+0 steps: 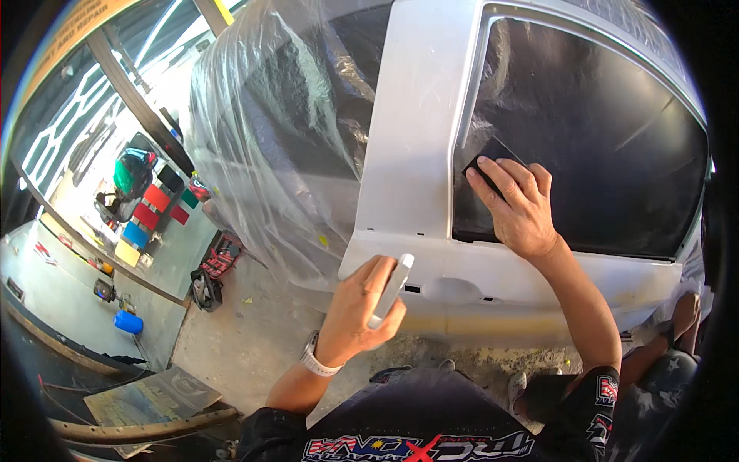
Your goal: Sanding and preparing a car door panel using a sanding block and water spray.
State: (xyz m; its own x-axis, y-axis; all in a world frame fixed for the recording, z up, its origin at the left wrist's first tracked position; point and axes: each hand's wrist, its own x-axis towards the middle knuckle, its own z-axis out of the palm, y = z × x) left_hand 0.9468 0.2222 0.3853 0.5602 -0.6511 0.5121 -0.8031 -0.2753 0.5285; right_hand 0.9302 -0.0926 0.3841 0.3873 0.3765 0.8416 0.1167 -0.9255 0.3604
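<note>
My left hand [358, 316] is in front of the pale car door [412, 123], fingers closed round a slim white tube-like thing [393, 286] with a rounded tip. What kind it is I cannot make out. My right hand [519, 199] holds a flat black pad [486, 171] against the dark window [600, 146], near its left edge and lower corner. Fingertips press on the pad's top, and the hand hides part of it. Below the window, the door panel has a rounded handle recess [453, 290] and small dark slots.
Clear plastic sheeting [262, 131] covers the car to the left. A person's arm [683, 317] shows at the lower right. On the left are a tool bag [218, 266], a blue container [128, 322] and a flat board [154, 404]. Concrete floor [246, 331] lies below.
</note>
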